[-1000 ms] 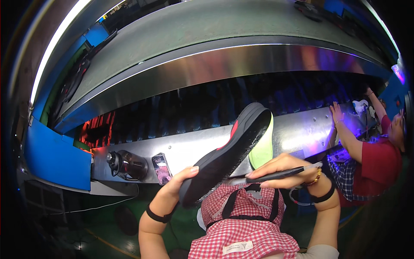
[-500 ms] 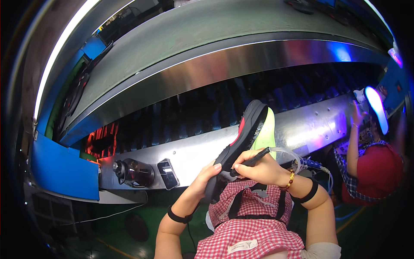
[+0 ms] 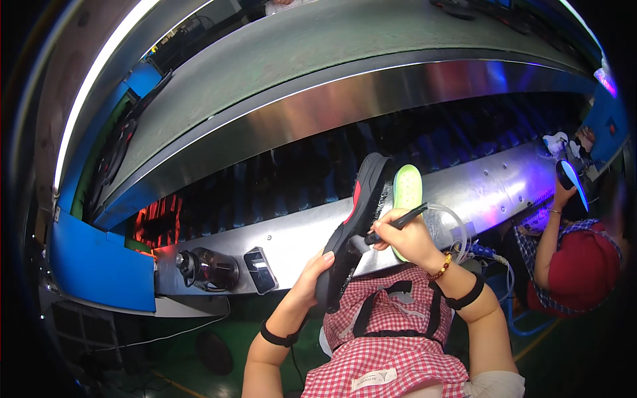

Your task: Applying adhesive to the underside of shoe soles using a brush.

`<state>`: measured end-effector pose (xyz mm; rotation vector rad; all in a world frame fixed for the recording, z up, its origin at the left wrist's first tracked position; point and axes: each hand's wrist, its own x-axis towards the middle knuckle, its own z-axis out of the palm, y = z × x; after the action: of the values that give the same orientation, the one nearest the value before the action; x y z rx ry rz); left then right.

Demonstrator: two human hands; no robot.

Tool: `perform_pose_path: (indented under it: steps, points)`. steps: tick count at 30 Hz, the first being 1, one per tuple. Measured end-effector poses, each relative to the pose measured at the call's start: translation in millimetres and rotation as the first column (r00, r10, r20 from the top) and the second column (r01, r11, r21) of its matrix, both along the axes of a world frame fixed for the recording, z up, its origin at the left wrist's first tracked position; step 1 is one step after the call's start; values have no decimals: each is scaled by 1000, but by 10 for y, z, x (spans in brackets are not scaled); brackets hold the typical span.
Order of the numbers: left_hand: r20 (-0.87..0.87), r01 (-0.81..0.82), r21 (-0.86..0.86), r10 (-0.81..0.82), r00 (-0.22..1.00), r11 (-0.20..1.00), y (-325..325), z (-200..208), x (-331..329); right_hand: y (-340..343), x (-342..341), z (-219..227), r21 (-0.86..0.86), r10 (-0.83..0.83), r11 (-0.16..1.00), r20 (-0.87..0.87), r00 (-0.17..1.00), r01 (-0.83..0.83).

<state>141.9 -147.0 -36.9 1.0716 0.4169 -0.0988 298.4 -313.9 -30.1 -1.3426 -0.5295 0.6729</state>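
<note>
My left hand (image 3: pixel 309 278) grips the near end of a black shoe sole (image 3: pixel 365 189) with a red patch on its side, holding it upright and tilted over the bench. In my right hand (image 3: pixel 408 240) is a black-handled brush (image 3: pixel 413 215), its pale tip against the inner side of the sole near the middle. A clear tube (image 3: pixel 459 219) runs from the brush handle toward a blue fitting. Just right of the black sole, a lime-green sole piece (image 3: pixel 407 187) lies on the metal bench, partly hidden behind my right hand.
A dark lidded bottle (image 3: pixel 213 268) and a phone (image 3: pixel 259 270) sit on the metal bench (image 3: pixel 312 222) to my left. Beyond is a dark slotted gap, then a green conveyor belt (image 3: pixel 318 50). At right, a co-worker in a red cap (image 3: pixel 584 265) holds a sole (image 3: pixel 572 182).
The black sole has tipped left, away from the lime-green piece, which shows more fully. My right hand and brush have shifted slightly up and right. The co-worker's sole has turned and moved lower.
</note>
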Motion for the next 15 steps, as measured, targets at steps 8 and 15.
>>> perform_pose_path:
  steps: [8, 15]
  points:
    - [33, -90, -293, 104, 994, 952, 56, -126, -97, -52, 319, -220, 223, -242, 950, 77, 967, 220]
    - [72, -105, -447, 153, 986, 888, -36, -164, -83, 52, 443, -356, 92, -359, 927, 501, 787, 364]
